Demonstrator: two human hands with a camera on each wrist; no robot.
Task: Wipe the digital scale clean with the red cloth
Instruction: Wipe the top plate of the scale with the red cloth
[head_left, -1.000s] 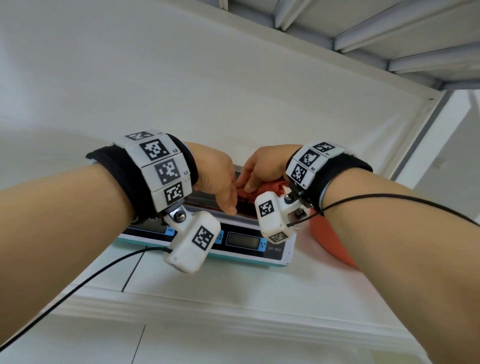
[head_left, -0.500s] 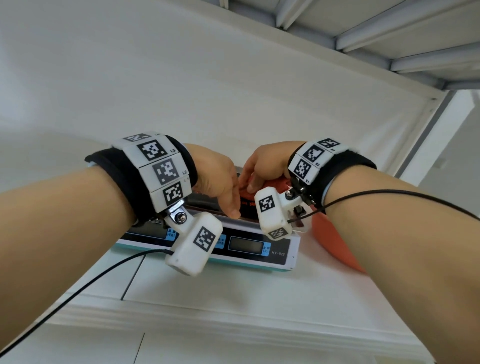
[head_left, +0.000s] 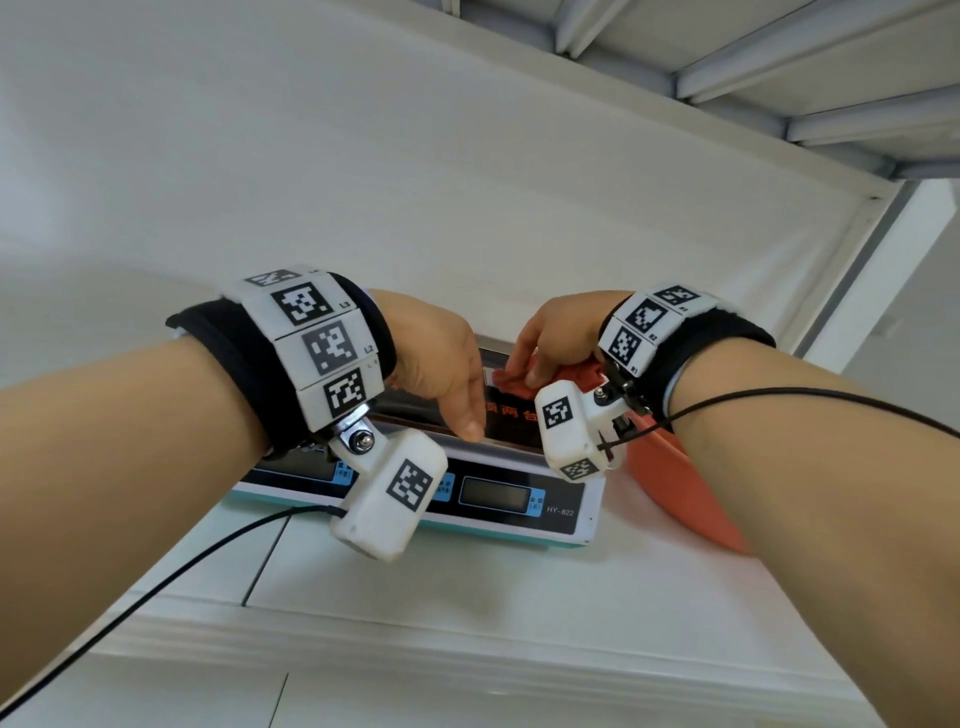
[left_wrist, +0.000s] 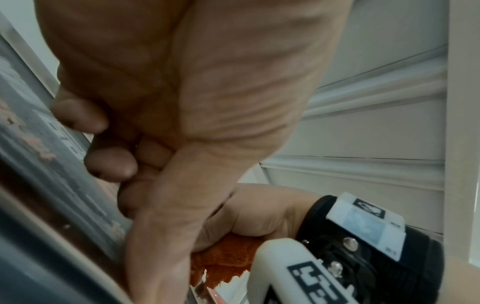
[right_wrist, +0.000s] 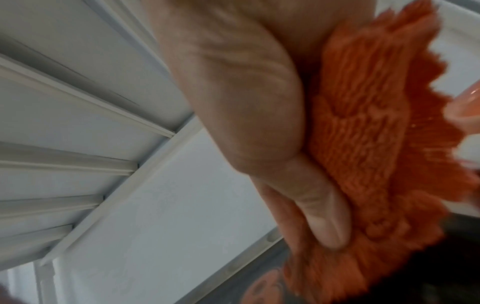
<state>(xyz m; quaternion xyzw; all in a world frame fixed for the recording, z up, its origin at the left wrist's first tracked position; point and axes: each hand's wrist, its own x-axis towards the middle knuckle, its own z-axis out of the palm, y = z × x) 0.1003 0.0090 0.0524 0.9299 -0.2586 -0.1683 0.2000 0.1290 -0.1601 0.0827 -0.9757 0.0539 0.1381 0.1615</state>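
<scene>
Red cloth is held bunched in the right hand, the thumb pressed flat across its pile and the other fingers hidden behind the fabric; the wad is pressed down on the weighing platform at about 1 o'clock from the middle of the digital scale. At 9 o'clock from that hand, the left hand is set on the platform's near left part, its fingers curled against the metal edge, so the scale is gripped there, with the thumb laid down toward the front rim. The two hands are seen near each other, not touching in the head view. A dark front panel with a grey display and blue labels is carried by the scale, which is placed on a white shelf. At 3 o'clock from the scale, just beside it, an orange basin is partly covered by the right forearm. Marker-covered wristbands and white camera housings with black cables are worn on both wrists.
</scene>
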